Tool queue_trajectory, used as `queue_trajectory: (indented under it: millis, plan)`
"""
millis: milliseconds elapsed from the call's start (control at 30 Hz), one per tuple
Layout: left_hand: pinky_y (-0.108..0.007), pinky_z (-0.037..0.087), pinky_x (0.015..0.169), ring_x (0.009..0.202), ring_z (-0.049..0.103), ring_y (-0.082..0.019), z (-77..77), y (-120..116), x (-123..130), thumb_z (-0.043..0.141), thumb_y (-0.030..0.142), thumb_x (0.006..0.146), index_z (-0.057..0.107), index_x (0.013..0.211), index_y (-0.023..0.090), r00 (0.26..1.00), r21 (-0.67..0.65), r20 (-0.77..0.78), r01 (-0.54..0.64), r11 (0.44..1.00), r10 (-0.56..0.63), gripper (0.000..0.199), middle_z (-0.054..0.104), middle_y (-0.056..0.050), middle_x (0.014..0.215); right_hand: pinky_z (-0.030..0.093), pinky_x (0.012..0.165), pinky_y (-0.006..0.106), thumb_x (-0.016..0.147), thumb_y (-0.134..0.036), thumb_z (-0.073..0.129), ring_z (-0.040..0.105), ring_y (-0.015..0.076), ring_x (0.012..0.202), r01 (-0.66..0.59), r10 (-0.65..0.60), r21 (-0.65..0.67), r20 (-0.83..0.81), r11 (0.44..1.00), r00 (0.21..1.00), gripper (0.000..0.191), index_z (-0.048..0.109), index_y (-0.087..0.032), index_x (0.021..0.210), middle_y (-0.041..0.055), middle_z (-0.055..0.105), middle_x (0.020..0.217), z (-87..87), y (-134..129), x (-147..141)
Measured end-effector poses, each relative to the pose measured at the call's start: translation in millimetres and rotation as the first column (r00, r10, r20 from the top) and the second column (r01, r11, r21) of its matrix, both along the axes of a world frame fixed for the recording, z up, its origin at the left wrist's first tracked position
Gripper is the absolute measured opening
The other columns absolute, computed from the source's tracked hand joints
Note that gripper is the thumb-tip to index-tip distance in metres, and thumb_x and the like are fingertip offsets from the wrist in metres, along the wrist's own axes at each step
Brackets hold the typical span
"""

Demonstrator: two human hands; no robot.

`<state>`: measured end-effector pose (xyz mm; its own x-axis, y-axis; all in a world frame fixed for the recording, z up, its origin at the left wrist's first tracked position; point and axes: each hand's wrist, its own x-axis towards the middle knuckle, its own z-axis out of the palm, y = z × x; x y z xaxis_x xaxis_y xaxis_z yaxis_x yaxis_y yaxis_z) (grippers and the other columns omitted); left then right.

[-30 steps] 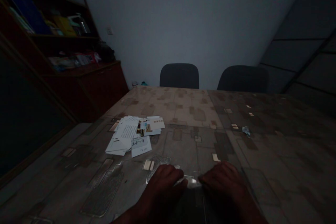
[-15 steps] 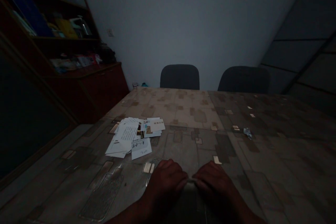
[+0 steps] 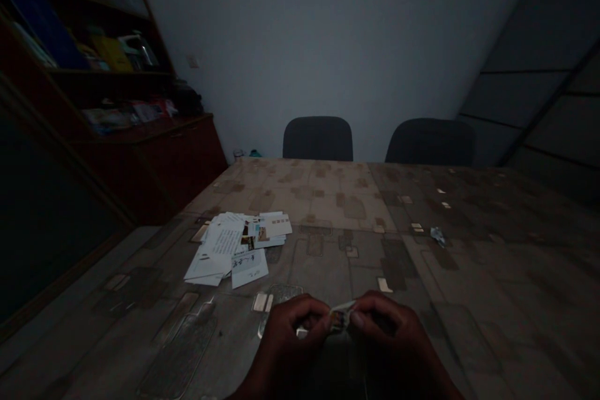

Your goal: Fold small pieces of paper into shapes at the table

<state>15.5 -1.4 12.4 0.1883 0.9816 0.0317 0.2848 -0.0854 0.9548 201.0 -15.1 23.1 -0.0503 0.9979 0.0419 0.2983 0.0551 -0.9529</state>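
Observation:
Between my two hands, over the near edge of the table, is a small folded piece of printed paper (image 3: 340, 317). My left hand (image 3: 297, 331) pinches its left end between thumb and forefinger. At the other end, my right hand (image 3: 387, 331) grips it the same way. Dark and coloured print shows on the paper's near face, with a pale edge on top. Beyond my left hand lies a loose pile of printed cards (image 3: 222, 247), some with writing and pictures. Off to the right, a crumpled bit of paper (image 3: 437, 236) rests on the table.
A patterned cloth covers the table (image 3: 328, 200). Two dark chairs (image 3: 317, 139) stand at its far side against a pale wall. To the left is a wooden cabinet (image 3: 178, 150) with loaded shelves. The room is dim.
My fingers have turned and spread a little, so the paper between them shows its printed face. The view has shifted slightly; the card pile and crumpled paper stay in place.

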Motion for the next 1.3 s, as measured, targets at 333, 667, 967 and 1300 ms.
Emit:
queue_trajectory:
  millis: [333, 667, 967, 1300]
  plan:
    - [-0.021, 0.038, 0.056, 0.060, 0.050, -0.013, -0.3, -10.4, 3.1, 0.065, 0.033, 0.079, 0.068, 0.068, 0.016, 0.998, -0.083, 0.057, 0.034, 0.996, -0.029, 0.022, 0.058, 0.000, 0.061, 0.042, 0.061, 0.026, 0.080, -0.039, 0.056, 0.057, 0.0176, 0.066, -0.035, 0.035, -0.011, -0.014, 0.999, 0.999, 0.025, 0.064, -0.019, 0.070, 0.0005, 0.061, 0.066, -0.3, -3.8, -4.1]
    - [-0.020, 0.037, 0.053, 0.054, 0.049, -0.012, -1.6, -10.5, 3.9, 0.063, 0.027, 0.080, 0.064, 0.060, 0.016, 0.999, 0.078, -0.036, 0.033, 0.996, -0.030, 0.022, 0.058, 0.000, 0.056, 0.041, 0.060, 0.026, 0.081, -0.038, 0.054, 0.055, 0.0173, 0.064, -0.010, 0.009, 0.019, 0.037, 1.000, 0.999, 0.025, 0.062, -0.018, 0.066, 0.0006, 0.058, 0.065, 0.9, -2.4, -6.1]
    - [-0.020, 0.032, 0.050, 0.052, 0.041, -0.011, -0.3, -8.0, 5.2, 0.064, 0.034, 0.075, 0.060, 0.060, 0.016, 0.998, -0.168, 0.032, 0.056, 0.984, -0.051, 0.024, 0.048, 0.004, 0.053, 0.039, 0.057, 0.023, 0.086, -0.043, 0.050, 0.054, 0.0154, 0.063, -0.106, 0.100, -0.091, -0.070, 0.990, 0.993, 0.030, 0.064, -0.017, 0.080, -0.0012, 0.058, 0.065, -2.8, 2.6, -3.0]
    - [-0.022, 0.034, 0.055, 0.059, 0.049, -0.014, -0.8, -6.5, -0.6, 0.060, 0.035, 0.080, 0.066, 0.064, 0.016, 0.989, -0.040, -0.083, 0.123, 0.992, -0.126, 0.026, 0.057, 0.000, 0.060, 0.037, 0.056, 0.025, 0.083, -0.038, 0.053, 0.055, 0.0155, 0.061, -0.201, 0.187, 0.055, 0.185, 0.978, 0.965, 0.028, 0.066, -0.017, 0.069, 0.0011, 0.061, 0.063, 5.9, 3.5, 3.1]
